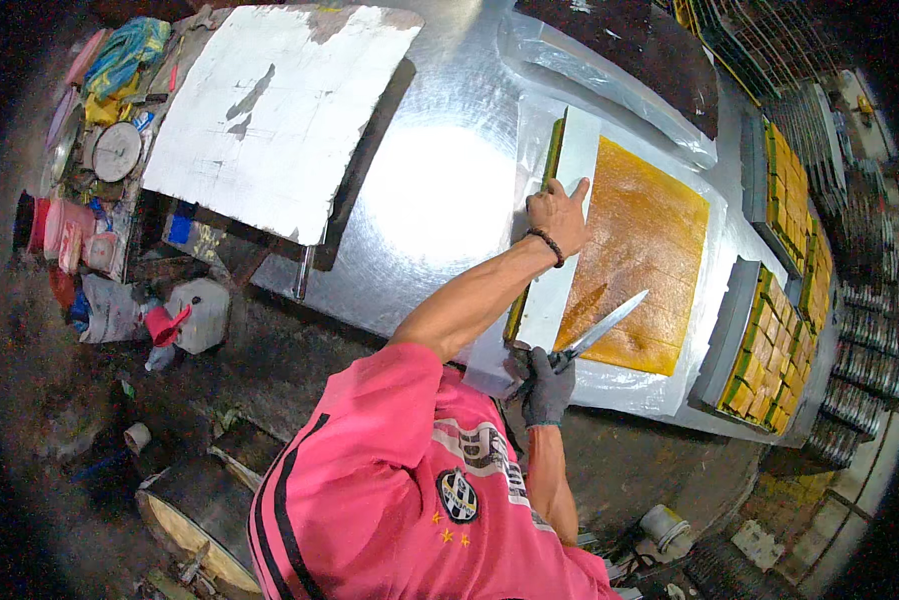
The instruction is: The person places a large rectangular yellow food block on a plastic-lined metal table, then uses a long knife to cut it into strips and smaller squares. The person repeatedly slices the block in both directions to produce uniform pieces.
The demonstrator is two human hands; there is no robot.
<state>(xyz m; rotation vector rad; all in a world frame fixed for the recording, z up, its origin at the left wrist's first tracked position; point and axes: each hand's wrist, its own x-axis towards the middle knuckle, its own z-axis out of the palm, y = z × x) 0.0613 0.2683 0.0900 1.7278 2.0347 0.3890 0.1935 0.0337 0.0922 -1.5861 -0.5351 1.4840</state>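
Observation:
My bare left hand [560, 214], with a dark beaded bracelet at the wrist, presses on a long, flat pale strip [580, 150]. Its fingers are spread, one of them pointing along the strip's right edge. The strip lies beside a rectangular sheet of orange-brown cake [644, 247] with faint lines across its top. A narrow green-sided piece of cake [554, 154] shows past the strip's left edge. My right hand [549, 390], in a dark grey glove, grips a knife [607, 326] by its handle near the strip's lower end. The blade slants over the cake's near corner.
Clear plastic film [652, 394] lies under the cake on a metal table [449, 97]. Trays of cut cake pieces [768, 341] stand at the right, with wire racks [764, 37] beyond. A worn white board [284, 105] is on the left. Buckets [663, 529] stand on the floor.

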